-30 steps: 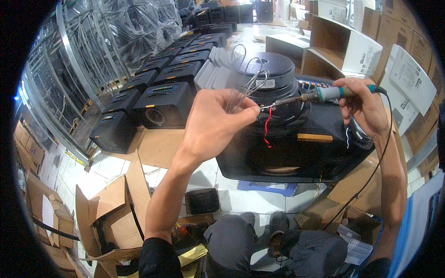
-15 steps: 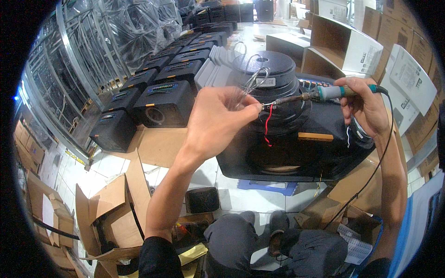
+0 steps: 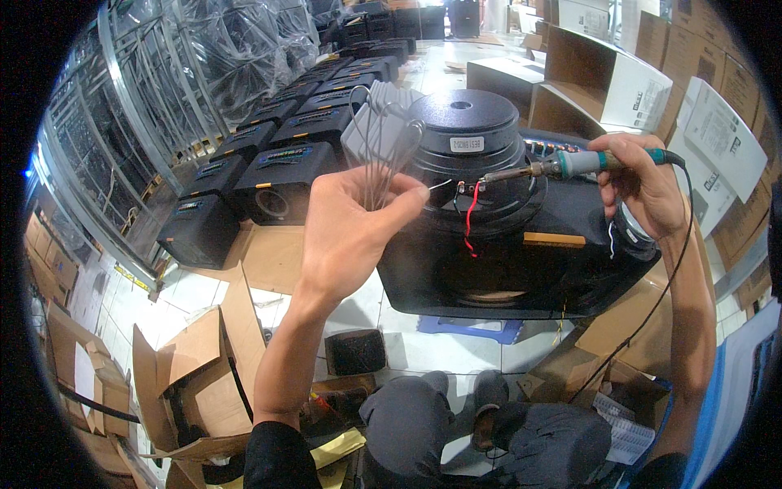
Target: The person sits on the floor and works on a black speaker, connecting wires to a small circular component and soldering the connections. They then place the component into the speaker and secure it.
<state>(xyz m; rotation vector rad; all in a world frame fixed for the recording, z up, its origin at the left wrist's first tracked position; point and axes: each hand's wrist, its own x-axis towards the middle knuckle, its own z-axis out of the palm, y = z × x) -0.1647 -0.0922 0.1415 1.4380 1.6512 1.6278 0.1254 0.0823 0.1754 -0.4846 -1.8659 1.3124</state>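
My right hand (image 3: 639, 183) is closed round the teal and grey handle of a soldering iron (image 3: 578, 163). The iron's tip points left, at the terminal beside a red wire (image 3: 471, 216) on a round black speaker driver (image 3: 481, 147). A coil of thin solder wire (image 3: 381, 159) is pinched in my left hand (image 3: 358, 224), its loops standing above the fingers. The solder's free end reaches toward the terminals, a little apart from the iron's tip. Beneath the driver lies a black speaker cabinet (image 3: 440, 285) with a round opening facing me.
Rows of black speaker cabinets (image 3: 285, 183) stand at the left, near metal racks (image 3: 122, 81). Open cardboard boxes (image 3: 195, 375) lie at the lower left. White cartons (image 3: 635, 90) are stacked at the right. The iron's black cord (image 3: 664, 301) hangs beside my right forearm.
My left hand has drawn back left and slightly down with the solder, away from the iron's tip. The right hand and soldering iron have hardly moved.
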